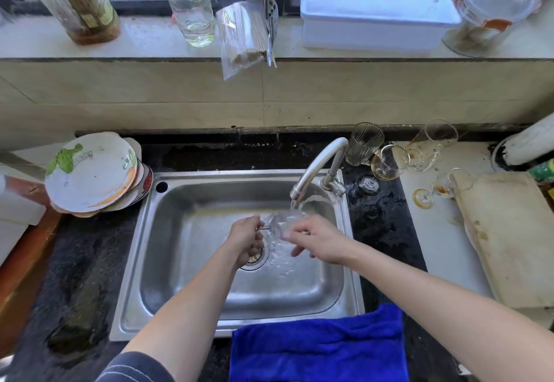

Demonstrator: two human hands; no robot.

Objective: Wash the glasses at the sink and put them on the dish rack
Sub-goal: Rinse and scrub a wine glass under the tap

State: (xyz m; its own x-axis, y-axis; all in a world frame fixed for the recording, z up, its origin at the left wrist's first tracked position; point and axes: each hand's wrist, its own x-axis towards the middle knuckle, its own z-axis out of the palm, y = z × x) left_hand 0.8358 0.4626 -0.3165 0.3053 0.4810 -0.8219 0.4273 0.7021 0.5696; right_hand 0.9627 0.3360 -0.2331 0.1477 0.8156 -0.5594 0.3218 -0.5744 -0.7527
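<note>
A clear stemmed glass lies sideways over the steel sink, under water running from the tap. My left hand pinches its stem. My right hand wraps around the bowl of the glass, fingers over its rim. Several dirty glasses wait to the right of the tap: a ribbed tumbler, a tipped stemmed glass, a mug-like glass and a small stemmed glass lying on its side. No dish rack is in view.
Stacked plates lean at the sink's left corner. A blue cloth hangs over the sink's front edge. A worn cutting board lies on the right counter. Bottles, a white box and a jar stand on the windowsill.
</note>
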